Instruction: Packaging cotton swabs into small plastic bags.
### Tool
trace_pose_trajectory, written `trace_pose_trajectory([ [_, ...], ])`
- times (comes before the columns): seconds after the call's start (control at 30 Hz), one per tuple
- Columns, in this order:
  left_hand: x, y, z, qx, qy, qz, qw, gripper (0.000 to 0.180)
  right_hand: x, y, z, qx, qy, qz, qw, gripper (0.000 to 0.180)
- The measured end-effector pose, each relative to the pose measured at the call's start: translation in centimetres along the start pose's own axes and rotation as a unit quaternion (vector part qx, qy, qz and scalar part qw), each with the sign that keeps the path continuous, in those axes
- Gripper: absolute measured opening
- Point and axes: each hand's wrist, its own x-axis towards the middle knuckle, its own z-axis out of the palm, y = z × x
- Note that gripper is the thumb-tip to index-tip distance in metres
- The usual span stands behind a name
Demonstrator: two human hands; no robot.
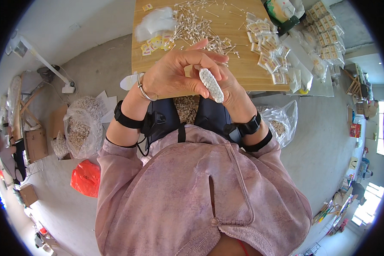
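Observation:
A tight bundle of cotton swabs (211, 85) is between my hands above the near edge of the table, its white tips packed into a long oval facing up. My left hand (177, 70) grips the bundle from the left with thumb and fingers, some fingers raised. On the other side my right hand (229, 85) is closed around it, its fingers partly hidden behind the bundle and the left hand. Beyond the hands, loose cotton swabs (196, 23) lie scattered in a heap. Clear plastic bags (157, 23) and small yellow-and-white cards (154, 44) lie left of it.
Packed small bags (266, 42) pile up on the right of the wooden table (239, 74), with more packs (324, 30) beyond. Large clear sacks of swabs (83, 123) stand on the floor to the left, near a red plastic bag (86, 178). Another clear sack (281, 123) stands right.

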Motion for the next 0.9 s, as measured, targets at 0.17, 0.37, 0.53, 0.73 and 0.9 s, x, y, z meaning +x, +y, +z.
trace_pose_trajectory([
  [0.17,0.0,-0.2,0.1,-0.003,-0.013,0.013,1.000,0.026,-0.1,0.0,0.3,-0.018,0.023,0.012,0.999,0.028],
  [0.37,0.0,-0.4,0.6,-0.032,0.018,0.022,0.999,0.025,-0.1,0.0,1.0,0.002,0.000,0.007,1.000,0.025],
  [0.53,0.2,0.1,0.6,-0.103,0.046,-0.023,0.993,0.026,-0.3,-0.4,1.0,0.041,-0.006,0.040,0.998,0.022],
  [0.73,-0.1,-0.3,0.1,-0.010,-0.008,0.003,1.000,0.025,-0.2,-0.3,-0.3,0.009,-0.013,0.047,0.999,0.021],
  [0.9,0.1,-0.1,0.6,-0.008,0.018,-0.012,1.000,0.026,0.0,-0.4,0.0,-0.002,-0.007,0.050,0.999,0.022],
])
